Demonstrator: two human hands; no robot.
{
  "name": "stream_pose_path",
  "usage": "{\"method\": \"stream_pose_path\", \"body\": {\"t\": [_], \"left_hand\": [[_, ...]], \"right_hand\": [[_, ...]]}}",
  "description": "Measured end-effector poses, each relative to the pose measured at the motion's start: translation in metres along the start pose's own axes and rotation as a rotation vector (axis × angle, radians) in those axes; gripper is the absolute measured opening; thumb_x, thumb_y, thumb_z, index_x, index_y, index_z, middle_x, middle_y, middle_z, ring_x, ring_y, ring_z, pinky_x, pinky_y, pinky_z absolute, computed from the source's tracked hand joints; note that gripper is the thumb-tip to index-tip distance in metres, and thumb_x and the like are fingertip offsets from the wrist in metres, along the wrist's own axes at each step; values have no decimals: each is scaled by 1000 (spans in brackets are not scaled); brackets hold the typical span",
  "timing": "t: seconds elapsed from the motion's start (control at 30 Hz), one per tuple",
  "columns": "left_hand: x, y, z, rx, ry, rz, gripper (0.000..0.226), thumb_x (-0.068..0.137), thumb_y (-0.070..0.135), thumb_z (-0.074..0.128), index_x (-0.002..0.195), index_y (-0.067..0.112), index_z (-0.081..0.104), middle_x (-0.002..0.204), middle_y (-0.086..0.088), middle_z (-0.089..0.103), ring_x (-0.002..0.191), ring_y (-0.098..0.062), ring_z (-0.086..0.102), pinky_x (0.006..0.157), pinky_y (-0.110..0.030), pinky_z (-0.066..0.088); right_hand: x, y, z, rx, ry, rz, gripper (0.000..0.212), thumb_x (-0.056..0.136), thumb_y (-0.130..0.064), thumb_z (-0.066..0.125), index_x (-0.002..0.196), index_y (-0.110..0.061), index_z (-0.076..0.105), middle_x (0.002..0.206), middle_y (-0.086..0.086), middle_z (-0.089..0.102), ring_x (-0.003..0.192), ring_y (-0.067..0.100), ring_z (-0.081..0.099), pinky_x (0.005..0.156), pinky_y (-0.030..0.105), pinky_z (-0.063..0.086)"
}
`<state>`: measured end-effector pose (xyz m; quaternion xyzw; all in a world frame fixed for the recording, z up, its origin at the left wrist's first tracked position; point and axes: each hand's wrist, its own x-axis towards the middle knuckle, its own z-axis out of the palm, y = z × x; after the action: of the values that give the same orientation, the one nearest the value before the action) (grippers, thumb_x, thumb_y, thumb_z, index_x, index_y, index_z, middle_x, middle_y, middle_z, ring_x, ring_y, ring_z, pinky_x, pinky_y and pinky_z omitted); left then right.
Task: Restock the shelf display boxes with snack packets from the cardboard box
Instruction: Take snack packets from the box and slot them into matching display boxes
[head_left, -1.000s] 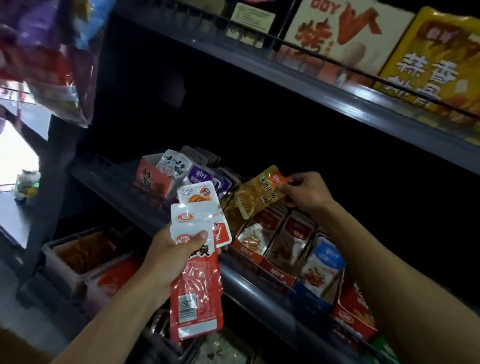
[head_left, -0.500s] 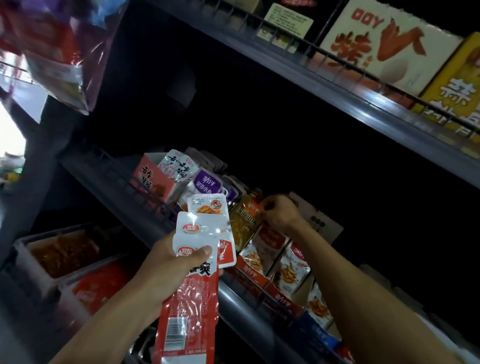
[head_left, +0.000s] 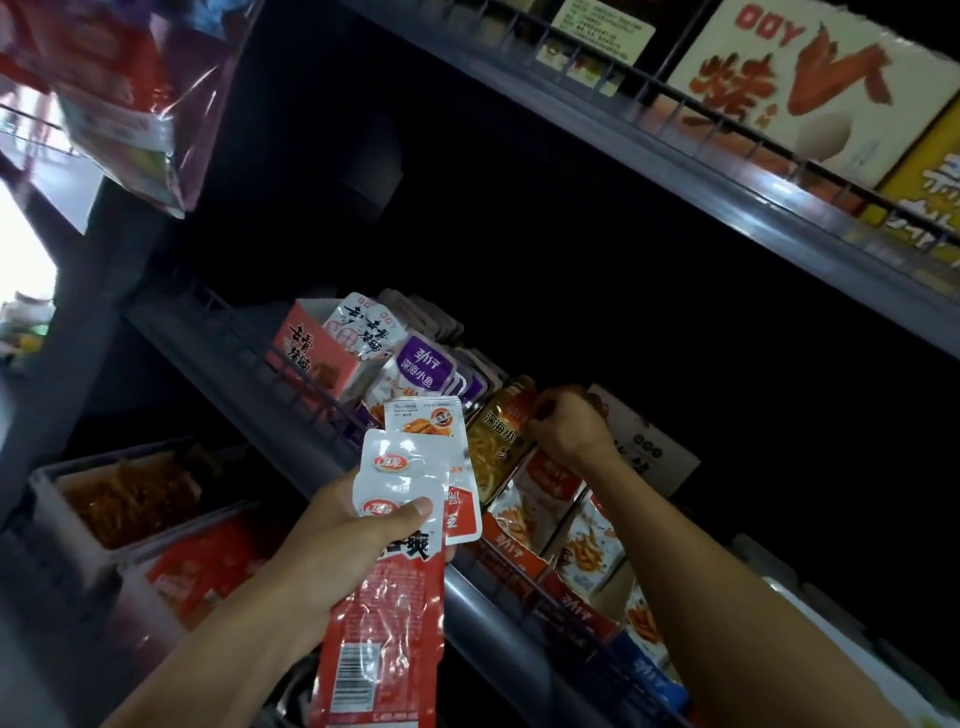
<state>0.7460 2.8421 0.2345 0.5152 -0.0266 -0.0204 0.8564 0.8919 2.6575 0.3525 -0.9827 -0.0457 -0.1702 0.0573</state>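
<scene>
Left hand (head_left: 343, 545) fingers grasp red-white packets (head_left: 410, 499); right hand (head_left: 569, 423) fingers pinch a gold packet (head_left: 501, 431) (standing among shelf boxes)

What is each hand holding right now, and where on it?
Left hand grips a fan of red-and-white snack packets around their middle. Right hand pinches the gold packet at its top edge.

"DDY" on white box (head_left: 810, 88), "深海小鱼" on purple packet (head_left: 423, 366)
</scene>
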Motion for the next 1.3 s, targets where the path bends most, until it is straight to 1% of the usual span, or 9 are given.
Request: {"method": "stream_pose_path", "body": {"t": [0.2,0.33,0.43,0.63,0.7,0.8,0.93,1.07,1.3], "left_hand": [[-4,5,4,-55,-96,-58,24,93,16,61,117,12,65,95,-22,74,89,-36,73,75,-40,55],[-6,8,14,-131,-138,-109,34,85,18,64,119,10,63,99,-25,73,92,-40,72,69,-38,59],[-10,9,23,-185,-166,-128,34,85,17,64,118,9,63,101,-25,73,92,-40,72,65,-37,61],[-15,9,34,-89,105,-84,13,95,6,60,103,0,68,82,-24,74,59,-28,71,56,-32,57],[-14,10,35,-53,227,-51,10,95,6,61,99,0,68,77,-20,73,58,-27,68,60,-34,55],[-17,7,47,34,193,-65,9,96,9,62,96,3,69,83,-20,73,68,-32,67,72,-42,54],[-23,2,56,154,100,-115,9,94,6,64,96,4,72,83,-17,76,74,-35,71,74,-44,56],[-25,-1,61,161,31,-132,10,93,5,64,100,5,72,85,-14,77,69,-27,72,67,-34,55],[-23,-6,70,45,-78,-156,16,92,10,65,107,10,70,92,-15,76,74,-28,73,70,-37,55]], "right_hand": [[-21,-7,-15,232,209,-103,18,95,-32,60,101,-16,67,92,-1,67,81,14,61,74,34,54],[-71,-24,-41,561,-229,-106,29,92,-45,61,91,-16,69,83,-3,67,71,8,62,60,21,49],[-103,-13,-48,574,-554,-80,21,90,-29,68,102,-12,69,90,-1,75,79,11,69,67,24,55],[-133,29,-68,622,-476,12,10,93,-11,64,100,-11,71,94,7,76,85,21,73,75,33,59],[-140,41,-75,571,-586,4,10,92,-9,64,92,-13,73,94,8,76,87,22,73,83,38,59],[-152,48,-76,487,-707,7,11,92,-12,63,92,-16,73,98,6,76,92,19,73,91,41,57],[-161,56,-74,663,-587,120,11,91,-13,66,98,-5,69,89,4,76,76,13,72,66,23,55],[-164,67,-69,827,-443,191,19,95,-21,64,104,-6,70,95,9,76,80,18,71,61,23,50],[-165,77,-79,860,-466,200,20,92,-26,66,104,-9,67,95,9,76,72,16,63,54,21,45]]}}
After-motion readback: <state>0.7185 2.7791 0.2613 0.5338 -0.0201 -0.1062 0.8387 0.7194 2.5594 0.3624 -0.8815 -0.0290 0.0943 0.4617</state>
